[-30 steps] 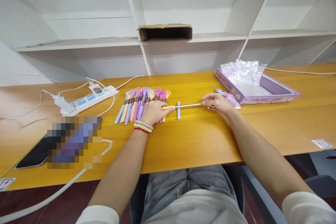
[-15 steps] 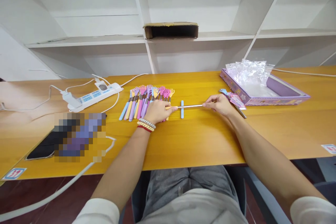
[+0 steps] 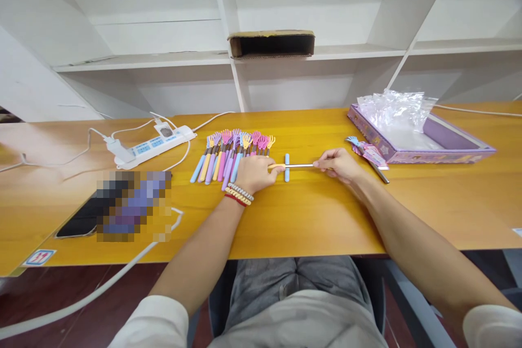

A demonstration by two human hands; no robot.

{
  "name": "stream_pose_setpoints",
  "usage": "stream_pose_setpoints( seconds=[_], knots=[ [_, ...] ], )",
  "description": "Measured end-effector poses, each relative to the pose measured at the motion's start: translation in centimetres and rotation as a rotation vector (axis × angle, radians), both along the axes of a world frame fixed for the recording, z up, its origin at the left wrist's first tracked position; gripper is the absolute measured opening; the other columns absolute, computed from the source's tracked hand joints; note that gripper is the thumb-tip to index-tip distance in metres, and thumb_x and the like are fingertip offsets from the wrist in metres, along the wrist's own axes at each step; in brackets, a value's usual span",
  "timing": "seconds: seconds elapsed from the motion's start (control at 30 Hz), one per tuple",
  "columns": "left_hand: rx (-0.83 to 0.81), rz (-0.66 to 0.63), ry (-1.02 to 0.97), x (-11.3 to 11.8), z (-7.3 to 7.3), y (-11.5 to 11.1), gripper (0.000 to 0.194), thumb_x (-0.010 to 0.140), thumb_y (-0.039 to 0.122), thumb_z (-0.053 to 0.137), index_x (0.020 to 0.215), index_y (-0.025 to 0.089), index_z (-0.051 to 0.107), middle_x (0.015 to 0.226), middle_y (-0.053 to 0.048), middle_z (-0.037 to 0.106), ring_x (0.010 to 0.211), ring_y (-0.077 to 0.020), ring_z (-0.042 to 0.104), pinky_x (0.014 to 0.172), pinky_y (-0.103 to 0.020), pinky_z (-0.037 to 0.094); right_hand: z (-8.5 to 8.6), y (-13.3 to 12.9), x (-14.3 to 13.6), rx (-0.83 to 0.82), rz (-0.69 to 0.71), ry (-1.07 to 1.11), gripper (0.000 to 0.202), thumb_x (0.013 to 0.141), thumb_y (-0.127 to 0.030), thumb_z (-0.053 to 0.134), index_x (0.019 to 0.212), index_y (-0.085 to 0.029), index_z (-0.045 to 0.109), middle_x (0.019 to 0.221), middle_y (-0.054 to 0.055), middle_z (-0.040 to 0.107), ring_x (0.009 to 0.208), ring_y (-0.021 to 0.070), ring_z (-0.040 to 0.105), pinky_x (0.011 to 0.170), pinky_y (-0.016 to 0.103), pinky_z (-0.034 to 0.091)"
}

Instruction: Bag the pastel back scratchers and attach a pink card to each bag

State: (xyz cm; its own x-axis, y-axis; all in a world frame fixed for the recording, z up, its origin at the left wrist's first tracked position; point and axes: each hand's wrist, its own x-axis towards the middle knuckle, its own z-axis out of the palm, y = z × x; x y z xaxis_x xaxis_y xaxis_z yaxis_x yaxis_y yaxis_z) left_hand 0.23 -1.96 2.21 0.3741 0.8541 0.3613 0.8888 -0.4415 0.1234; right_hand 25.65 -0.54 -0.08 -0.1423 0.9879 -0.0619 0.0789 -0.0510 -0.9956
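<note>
Over my link, the yellow-handled rod (image 3: 299, 166) reads as bright, polished metal set into a smooth plastic grip. I see similar smooth, softly matt plastic on the loose blue handle (image 3: 287, 168) and on the handles of the back scratchers (image 3: 222, 166), whose claws look like moulded plastic. The tabletop (image 3: 310, 223) seems to be smooth, wood-grained and slightly glossy. I make out crinkled, shiny clear film in the bags (image 3: 397, 107) and printed card in the purple tray (image 3: 444, 156). The power strip (image 3: 157, 147) is smooth white plastic, the brown box (image 3: 271, 35) rough-edged matt cardboard, the trousers (image 3: 314, 277) faded denim.
</note>
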Motion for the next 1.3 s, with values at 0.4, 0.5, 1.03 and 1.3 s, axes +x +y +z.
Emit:
stream_pose_setpoints(
  seconds=[0.4, 0.5, 1.03, 1.3],
  knots=[
    [-0.033, 0.050, -0.004, 1.0, -0.2, -0.5, 0.047, 0.080, 0.059, 0.043, 0.066, 0.022, 0.070, 0.064, -0.006, 0.065, 0.064, -0.0193, 0.057, 0.053, -0.030, 0.027, 0.7, -0.9, -1.3, 0.178, -0.097, -0.226, 0.030, 0.051, -0.039, 0.077, 0.058, -0.014, 0.062, 0.040, -0.004, 0.046, 0.036, 0.0041, 0.030, 0.036, 0.021, 0.019],
    [0.014, 0.038, 0.007, 1.2, -0.1, -0.8, 0.047, 0.082, 0.057, 0.042, 0.066, 0.022, 0.069, 0.066, -0.006, 0.066, 0.066, -0.0192, 0.058, 0.053, -0.030, 0.025, 0.7, -0.9, -1.5, 0.116, -0.090, -0.145, 0.029, 0.051, -0.037, 0.078, 0.056, -0.014, 0.060, 0.040, -0.004, 0.047, 0.034, 0.0042, 0.030, 0.035, 0.022, 0.017],
    [0.129, 0.018, 0.021, 2.1, 0.4, -2.1, 0.047, 0.086, 0.049, 0.037, 0.073, 0.017, 0.068, 0.070, -0.010, 0.065, 0.066, -0.0206, 0.059, 0.056, -0.031, 0.026, 1.2, -1.4, -1.7, 0.214, -0.097, -0.080, 0.031, 0.048, -0.037, 0.079, 0.053, -0.016, 0.058, 0.039, -0.005, 0.042, 0.036, 0.0046, 0.029, 0.036, 0.022, 0.018],
    [0.197, -0.010, 0.063, 2.4, -0.1, -2.5, 0.047, 0.087, 0.048, 0.034, 0.075, 0.017, 0.067, 0.069, -0.011, 0.062, 0.067, -0.0213, 0.057, 0.058, -0.032, 0.026, 1.9, -1.4, -1.8, 0.026, -0.017, 0.101, 0.028, 0.048, -0.030, 0.081, 0.051, -0.015, 0.057, 0.039, -0.003, 0.046, 0.030, 0.0025, 0.025, 0.032, 0.021, 0.011]
  ],
)
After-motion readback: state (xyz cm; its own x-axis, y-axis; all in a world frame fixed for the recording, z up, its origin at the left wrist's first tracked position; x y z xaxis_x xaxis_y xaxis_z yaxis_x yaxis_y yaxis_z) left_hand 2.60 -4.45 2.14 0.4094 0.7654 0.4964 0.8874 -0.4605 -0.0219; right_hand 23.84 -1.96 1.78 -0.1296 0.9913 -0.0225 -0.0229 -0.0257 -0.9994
